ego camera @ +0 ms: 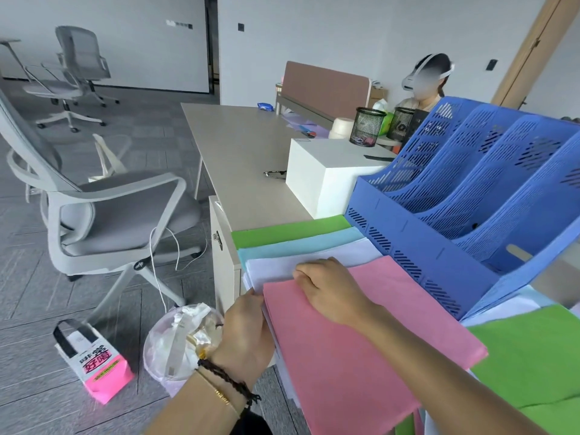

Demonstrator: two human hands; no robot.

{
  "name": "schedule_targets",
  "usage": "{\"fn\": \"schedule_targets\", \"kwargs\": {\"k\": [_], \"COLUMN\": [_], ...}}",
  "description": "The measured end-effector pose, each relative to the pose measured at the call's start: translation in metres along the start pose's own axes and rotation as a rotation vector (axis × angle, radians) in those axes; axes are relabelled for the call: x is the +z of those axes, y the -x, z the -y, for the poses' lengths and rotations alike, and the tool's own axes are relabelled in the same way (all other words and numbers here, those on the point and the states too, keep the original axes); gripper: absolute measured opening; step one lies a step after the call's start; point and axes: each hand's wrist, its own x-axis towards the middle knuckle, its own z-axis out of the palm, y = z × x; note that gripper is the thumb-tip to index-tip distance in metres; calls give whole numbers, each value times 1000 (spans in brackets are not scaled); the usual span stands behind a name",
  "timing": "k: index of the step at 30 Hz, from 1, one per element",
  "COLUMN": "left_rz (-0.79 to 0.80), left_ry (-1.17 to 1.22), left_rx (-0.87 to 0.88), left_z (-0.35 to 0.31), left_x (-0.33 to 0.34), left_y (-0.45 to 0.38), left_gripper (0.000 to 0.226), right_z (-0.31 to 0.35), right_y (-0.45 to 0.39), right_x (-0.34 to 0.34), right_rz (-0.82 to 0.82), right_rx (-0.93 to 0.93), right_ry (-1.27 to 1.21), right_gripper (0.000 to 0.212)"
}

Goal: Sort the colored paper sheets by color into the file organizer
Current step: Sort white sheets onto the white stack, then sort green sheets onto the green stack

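A stack of colored sheets lies at the desk's near edge. A pink sheet (361,350) is on top, with white sheets (282,265), a light blue sheet (298,246) and a green sheet (282,232) fanned out beyond it. My left hand (248,331) holds the left edge of the stack, fingers curled round the paper. My right hand (332,287) rests on the pink sheet with its fingers curled at the sheet's far corner. The blue file organizer (439,255) stands right of the stack, its slots apparently empty. More green sheets (533,356) lie at the right.
A white box (326,177) stands behind the stack, with two mesh pen cups (367,127) further back. A person sits across the desk (241,142). A grey office chair (110,208), a waste bin (182,340) and a pink-bottomed bag (94,362) are on the floor at left.
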Motion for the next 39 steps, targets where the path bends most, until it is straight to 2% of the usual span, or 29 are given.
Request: {"fn": "schedule_targets", "kwargs": {"k": [5, 11, 14, 19, 26, 29, 31, 34, 37, 39], "left_rz": [40, -58, -55, 38, 275, 463, 671, 957, 1048, 1098], "left_ry": [7, -21, -41, -62, -219, -444, -748, -1306, -1742, -1929], "left_rx": [-58, 16, 15, 10, -40, -17, 73, 279, 559, 644], "left_z": [-15, -44, -51, -45, 7, 41, 68, 112, 151, 172], "left_x": [-4, -24, -30, -10, 52, 86, 107, 135, 159, 171], "left_y": [11, 24, 32, 58, 94, 118, 135, 153, 159, 162], "left_gripper": [25, 38, 38, 37, 41, 39, 35, 55, 70, 78], "right_z": [-5, -10, -8, -5, -26, -44, -58, -75, -82, -81], "right_y": [6, 14, 25, 55, 141, 200, 246, 318, 389, 434], "right_x": [4, -9, -23, -48, -91, -106, -115, -131, -153, -166], "right_rz": [14, -21, -49, -85, -164, -177, -193, -218, -244, -237], "right_rx": [1, 48, 45, 51, 135, 232, 329, 504, 674, 790], "right_ry": [25, -43, -67, -26, 48, 86, 109, 130, 176, 210], "right_gripper": [30, 25, 26, 22, 26, 26, 23, 22, 22, 25]}}
